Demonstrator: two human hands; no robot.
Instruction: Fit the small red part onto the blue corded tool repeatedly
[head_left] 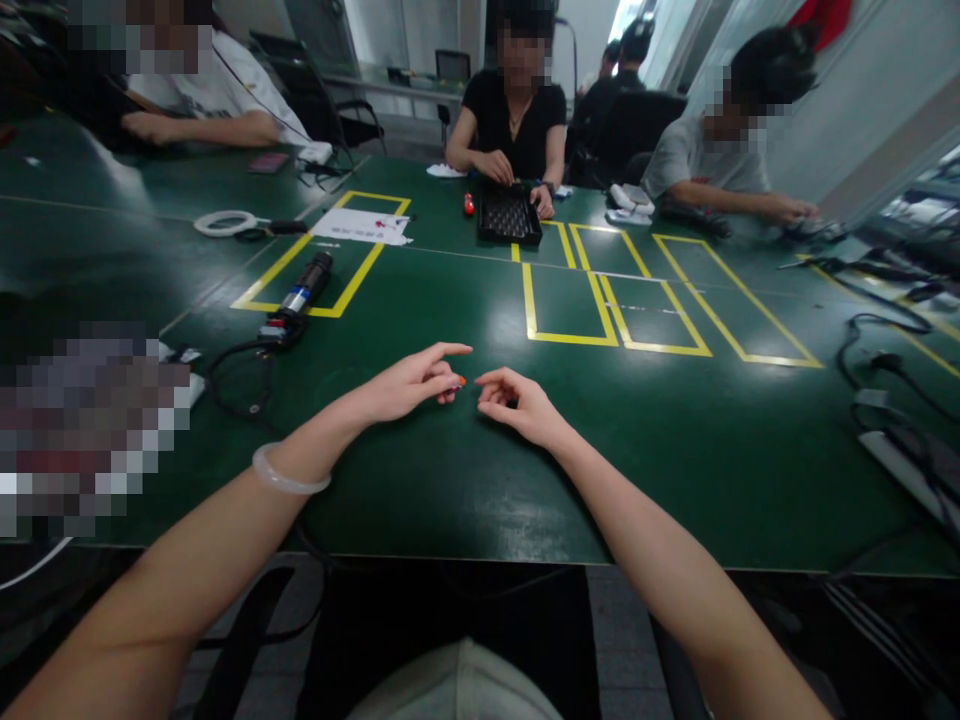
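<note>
My left hand point(416, 385), with a pale bangle point(289, 475) on its wrist, is closed above the green table, its index finger stretched out. Between thumb and curled fingers it pinches a small orange-red piece point(460, 382), too small to name. Just to the right, my right hand point(521, 405) faces it with a narrow gap between the two. Its thumb and fingertips are curled close together; whether anything sits between them is hidden.
On the left lies a dark cylindrical device point(304, 290) with a cable, beside a white paper point(364, 225) and a round white-framed tool point(225, 222). Yellow tape outlines point(574, 340) mark the green table point(465, 500). Across it, a person point(517, 120) handles a black compartment tray point(510, 215). Cables point(862, 340) lie right.
</note>
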